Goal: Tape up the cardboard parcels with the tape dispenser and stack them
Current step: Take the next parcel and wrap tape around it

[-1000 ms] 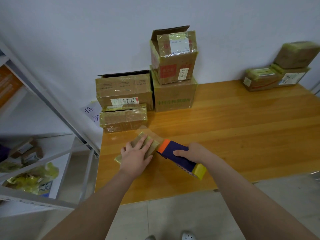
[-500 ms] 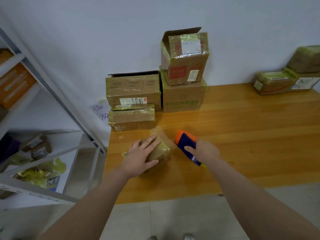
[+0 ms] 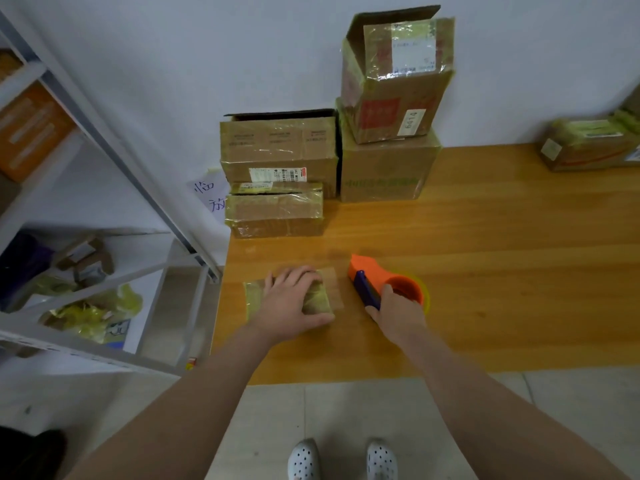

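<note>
A small flat cardboard parcel [image 3: 317, 299], wrapped in yellowish tape, lies near the front left of the wooden table [image 3: 485, 258]. My left hand [image 3: 289, 304] lies on top of it, fingers spread over the far side and thumb along its near edge. A clear strip of tape sticks out from the parcel toward the right. Just right of it my right hand [image 3: 398, 315] grips the orange and blue tape dispenser [image 3: 384, 284], whose orange nose points at the far left.
Taped boxes stand at the back left: a low box [image 3: 277, 214] in front of a larger one [image 3: 280, 150], and a two-box stack [image 3: 391, 105] beside them. More parcels [image 3: 588, 143] sit far right. A metal shelf unit [image 3: 104, 188] flanks the table's left edge.
The dispenser has come away from the parcel to the right and turned, its roll now showing. My left hand has stayed on the parcel. The view has shifted down and left.
</note>
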